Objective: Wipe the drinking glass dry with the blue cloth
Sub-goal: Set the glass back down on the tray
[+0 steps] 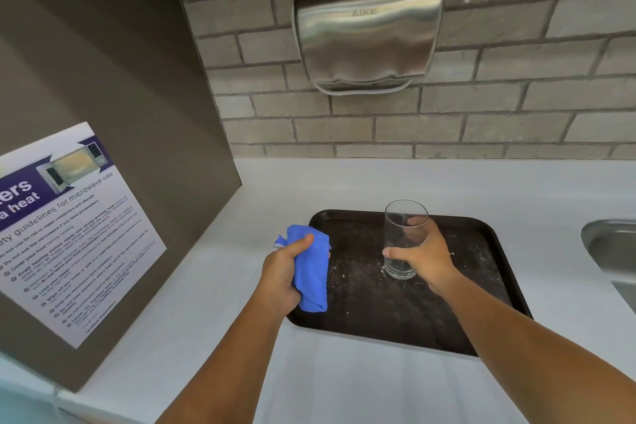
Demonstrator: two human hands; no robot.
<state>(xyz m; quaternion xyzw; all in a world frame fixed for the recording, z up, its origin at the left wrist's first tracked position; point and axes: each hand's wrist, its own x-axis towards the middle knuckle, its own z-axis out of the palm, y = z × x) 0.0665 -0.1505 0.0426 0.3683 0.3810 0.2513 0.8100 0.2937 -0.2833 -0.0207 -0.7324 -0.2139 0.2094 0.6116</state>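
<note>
A clear drinking glass [401,227] stands upright over the dark tray [378,317], and my right hand [425,256] is wrapped around its lower half. Whether its base touches the tray I cannot tell. My left hand [280,274] grips a bunched blue cloth [311,272] over the tray's left edge. Cloth and glass are apart, roughly a hand's width between them.
The tray lies on a white counter [344,385]. A steel sink [612,248] sits at the right edge. A grey side panel with a microwave notice [69,231] rises on the left. A steel hand dryer [366,34] hangs on the brick wall above.
</note>
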